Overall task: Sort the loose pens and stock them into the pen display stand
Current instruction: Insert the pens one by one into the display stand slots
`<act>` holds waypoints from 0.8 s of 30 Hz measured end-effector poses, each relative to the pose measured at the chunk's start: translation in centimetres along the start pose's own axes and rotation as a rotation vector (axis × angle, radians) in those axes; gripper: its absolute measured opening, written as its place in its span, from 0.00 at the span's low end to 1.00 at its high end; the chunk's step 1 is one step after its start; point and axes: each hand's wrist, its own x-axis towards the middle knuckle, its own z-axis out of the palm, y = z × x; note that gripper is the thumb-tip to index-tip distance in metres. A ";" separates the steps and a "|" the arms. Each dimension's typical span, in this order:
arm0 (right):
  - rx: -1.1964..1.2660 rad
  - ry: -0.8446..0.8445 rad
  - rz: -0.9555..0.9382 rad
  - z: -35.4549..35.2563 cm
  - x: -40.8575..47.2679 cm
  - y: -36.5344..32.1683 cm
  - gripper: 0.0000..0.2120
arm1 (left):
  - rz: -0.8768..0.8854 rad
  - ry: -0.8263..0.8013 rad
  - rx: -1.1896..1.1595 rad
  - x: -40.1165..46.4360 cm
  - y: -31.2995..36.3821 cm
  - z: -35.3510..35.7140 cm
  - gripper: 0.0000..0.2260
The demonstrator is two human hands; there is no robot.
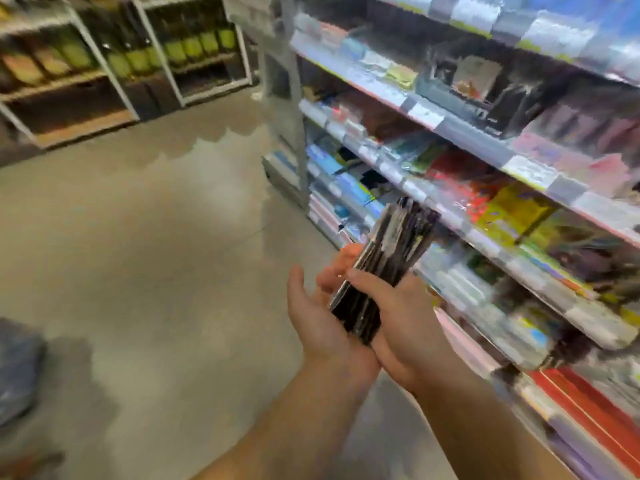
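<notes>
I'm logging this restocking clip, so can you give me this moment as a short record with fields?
setting: shop aisle, blurred frame
held item: bundle of dark pens
left hand: palm up under the bundle, fingers relaxed
right hand: fingers curled round the bundle
nearby: stationery shelves at right
pen display stand: cannot make out

Counts from my feed, heavy blur throughout. Two hands in frame: left hand (317,306) and right hand (405,323), both near, centre. One bundle of pens (384,261) between them; I cannot count the single pens, they smear into one dark mass. One stationery shelving unit (450,123) on the right, at least five shelf levels visible. Two white-framed racks (194,50) far left, stocked with green and tan packs, number unreadable. One dark bag-like thing (17,368) near left.
</notes>
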 end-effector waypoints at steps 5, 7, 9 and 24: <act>-0.048 -0.060 0.232 9.3 6.4 8.7 0.11 | 0.133 0.147 -0.059 3.1 12.5 -4.5 0.28; 0.033 -0.010 0.324 11.3 8.3 10.9 0.08 | 0.134 0.150 -0.048 4.3 15.5 -5.9 0.29; 0.103 0.026 0.387 12.3 10.1 12.3 0.10 | 0.100 0.152 0.002 5.8 17.5 -7.0 0.28; -0.411 -0.067 0.354 10.3 28.1 11.3 0.08 | 0.105 0.109 0.886 22.4 24.9 -1.8 0.13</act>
